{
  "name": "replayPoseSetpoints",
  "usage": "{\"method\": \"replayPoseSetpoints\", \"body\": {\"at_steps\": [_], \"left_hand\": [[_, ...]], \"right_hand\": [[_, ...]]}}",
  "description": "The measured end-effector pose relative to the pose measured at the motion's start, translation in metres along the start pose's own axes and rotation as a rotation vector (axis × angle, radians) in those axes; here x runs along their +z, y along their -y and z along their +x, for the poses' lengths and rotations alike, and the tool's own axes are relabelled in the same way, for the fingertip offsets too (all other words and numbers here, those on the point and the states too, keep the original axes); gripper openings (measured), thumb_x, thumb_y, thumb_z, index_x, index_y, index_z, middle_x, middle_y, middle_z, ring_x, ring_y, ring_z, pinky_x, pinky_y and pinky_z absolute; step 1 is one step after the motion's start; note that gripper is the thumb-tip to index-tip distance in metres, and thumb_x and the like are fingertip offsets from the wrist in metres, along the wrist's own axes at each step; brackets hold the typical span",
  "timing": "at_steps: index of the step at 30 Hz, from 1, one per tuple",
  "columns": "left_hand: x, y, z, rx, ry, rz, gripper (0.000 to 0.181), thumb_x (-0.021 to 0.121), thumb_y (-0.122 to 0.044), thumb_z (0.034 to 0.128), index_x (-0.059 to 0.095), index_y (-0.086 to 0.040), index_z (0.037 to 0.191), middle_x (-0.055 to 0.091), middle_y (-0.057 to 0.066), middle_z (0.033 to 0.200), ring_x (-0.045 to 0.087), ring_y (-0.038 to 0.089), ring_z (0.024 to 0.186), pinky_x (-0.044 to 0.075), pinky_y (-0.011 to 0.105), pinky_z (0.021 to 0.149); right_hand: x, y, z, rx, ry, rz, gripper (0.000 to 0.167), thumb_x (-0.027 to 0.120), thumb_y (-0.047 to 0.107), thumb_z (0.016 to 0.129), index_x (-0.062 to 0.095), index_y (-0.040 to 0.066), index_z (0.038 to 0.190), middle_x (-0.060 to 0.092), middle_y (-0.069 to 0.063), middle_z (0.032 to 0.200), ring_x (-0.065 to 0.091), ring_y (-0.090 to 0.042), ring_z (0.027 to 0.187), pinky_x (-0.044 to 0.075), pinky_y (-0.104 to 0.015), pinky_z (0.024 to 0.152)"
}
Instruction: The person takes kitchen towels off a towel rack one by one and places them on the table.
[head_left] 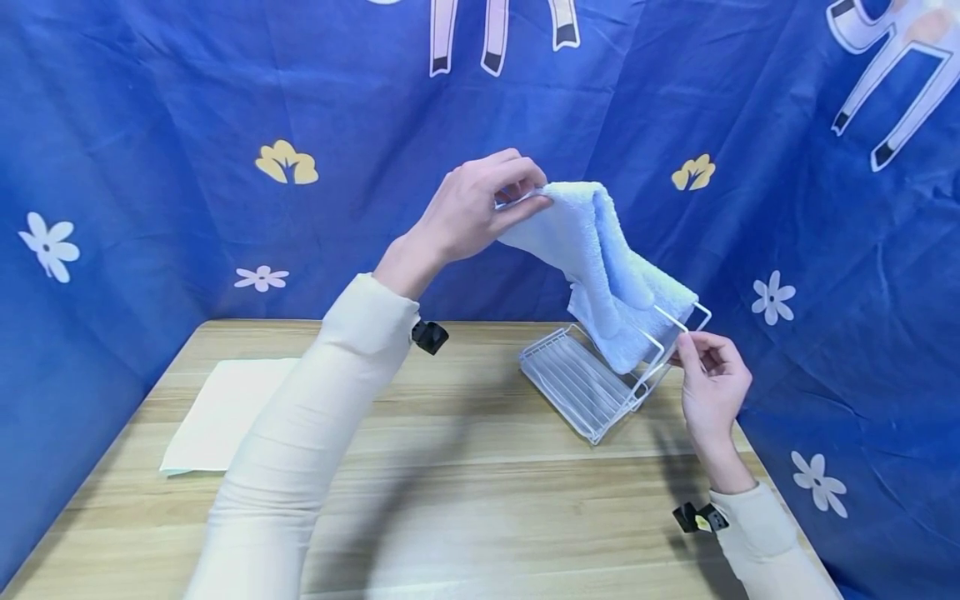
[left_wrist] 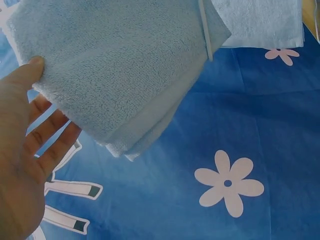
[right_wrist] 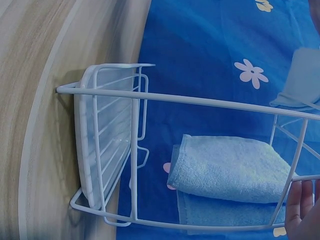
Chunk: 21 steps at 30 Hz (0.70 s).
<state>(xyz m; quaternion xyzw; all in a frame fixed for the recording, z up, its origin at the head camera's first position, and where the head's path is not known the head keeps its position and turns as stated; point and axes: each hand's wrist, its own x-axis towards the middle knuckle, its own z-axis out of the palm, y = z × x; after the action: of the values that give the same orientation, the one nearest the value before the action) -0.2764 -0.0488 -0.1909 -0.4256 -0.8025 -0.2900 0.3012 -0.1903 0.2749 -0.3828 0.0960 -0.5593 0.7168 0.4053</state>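
A light blue towel [head_left: 581, 225] hangs folded over the upper bars of a white wire rack [head_left: 633, 400]. Its raised end is pinched between the thumb and fingers of my left hand [head_left: 480, 204]; in the left wrist view the thumb of that hand [left_wrist: 25, 145] lies on the towel [left_wrist: 115, 65]. My right hand [head_left: 712, 383] pinches the rack's upper frame at its right side. From the right wrist view, the towel [right_wrist: 230, 170] hangs between the bars of the rack [right_wrist: 200, 100], and fingertips of my right hand [right_wrist: 304, 210] touch a bar.
On the wooden table [head_left: 465, 500] a pale folded cloth [head_left: 225, 412] lies at the left, partly behind my left sleeve. The rack's ribbed tray [head_left: 573, 383] is low at its left side. A blue patterned curtain [head_left: 360, 233] stands behind and beside the table.
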Motion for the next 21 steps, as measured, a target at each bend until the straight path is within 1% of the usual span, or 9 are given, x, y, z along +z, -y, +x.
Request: {"method": "replayPoseSetpoints", "body": {"at_steps": [2, 6, 9, 12, 14, 17, 21], "left_hand": [[-0.002, 0.001, -0.002, -0.003, -0.002, -0.001, 0.019, 0.073, -0.026, 0.1010, 0.073, -0.008, 0.106, 0.069, 0.008, 0.094, 0.067, 0.020, 0.089, 0.058, 0.032, 0.087], [-0.005, 0.001, -0.007, -0.010, -0.018, -0.003, 0.019, 0.075, -0.025, 0.1000, 0.073, -0.007, 0.106, 0.070, 0.008, 0.096, 0.068, 0.020, 0.090, 0.059, 0.031, 0.088], [-0.008, 0.001, -0.012, -0.012, -0.038, -0.011, 0.019, 0.076, -0.023, 0.0990, 0.073, -0.006, 0.106, 0.071, 0.009, 0.096, 0.070, 0.020, 0.090, 0.060, 0.032, 0.086], [-0.011, 0.002, -0.015, -0.010, -0.063, -0.028, 0.017, 0.076, -0.020, 0.0984, 0.073, -0.004, 0.105, 0.071, 0.010, 0.097, 0.070, 0.021, 0.089, 0.061, 0.032, 0.085], [-0.014, 0.002, -0.017, -0.005, -0.079, -0.030, 0.016, 0.076, -0.018, 0.0982, 0.073, -0.004, 0.105, 0.071, 0.010, 0.097, 0.070, 0.022, 0.088, 0.061, 0.032, 0.085], [-0.018, 0.002, -0.021, -0.004, -0.095, -0.027, 0.014, 0.076, -0.017, 0.0980, 0.073, -0.004, 0.104, 0.072, 0.010, 0.097, 0.070, 0.022, 0.087, 0.062, 0.033, 0.084], [-0.024, 0.003, -0.025, -0.004, -0.111, -0.017, 0.014, 0.077, -0.017, 0.0974, 0.074, -0.005, 0.103, 0.072, 0.010, 0.096, 0.070, 0.021, 0.086, 0.062, 0.034, 0.081]], "right_hand": [[0.000, 0.000, 0.000, 0.001, 0.001, 0.016, 0.007, 0.072, -0.009, 0.093, 0.070, -0.012, 0.098, 0.072, -0.005, 0.079, 0.069, -0.013, 0.063, 0.061, -0.020, 0.066], [-0.001, -0.001, 0.000, 0.000, 0.004, 0.004, 0.007, 0.073, -0.008, 0.093, 0.070, -0.012, 0.099, 0.072, -0.004, 0.080, 0.070, -0.013, 0.064, 0.061, -0.020, 0.066], [-0.002, -0.001, 0.000, -0.005, 0.007, -0.020, 0.008, 0.073, -0.007, 0.094, 0.070, -0.011, 0.099, 0.072, -0.003, 0.080, 0.070, -0.012, 0.065, 0.061, -0.020, 0.067], [-0.002, -0.002, 0.000, -0.008, 0.006, -0.011, 0.008, 0.072, -0.008, 0.094, 0.070, -0.013, 0.100, 0.072, -0.004, 0.080, 0.070, -0.013, 0.065, 0.061, -0.020, 0.066], [-0.002, -0.001, 0.000, -0.013, 0.007, -0.033, 0.008, 0.072, -0.007, 0.094, 0.070, -0.012, 0.100, 0.072, -0.002, 0.081, 0.070, -0.012, 0.065, 0.061, -0.020, 0.067], [-0.002, -0.001, 0.001, -0.015, 0.007, -0.039, 0.008, 0.072, -0.007, 0.094, 0.071, -0.011, 0.100, 0.072, -0.002, 0.081, 0.070, -0.012, 0.065, 0.062, -0.021, 0.067], [-0.002, -0.002, 0.001, -0.014, 0.008, -0.017, 0.007, 0.072, -0.008, 0.094, 0.071, -0.011, 0.100, 0.072, -0.003, 0.081, 0.070, -0.013, 0.065, 0.062, -0.021, 0.067]]}}
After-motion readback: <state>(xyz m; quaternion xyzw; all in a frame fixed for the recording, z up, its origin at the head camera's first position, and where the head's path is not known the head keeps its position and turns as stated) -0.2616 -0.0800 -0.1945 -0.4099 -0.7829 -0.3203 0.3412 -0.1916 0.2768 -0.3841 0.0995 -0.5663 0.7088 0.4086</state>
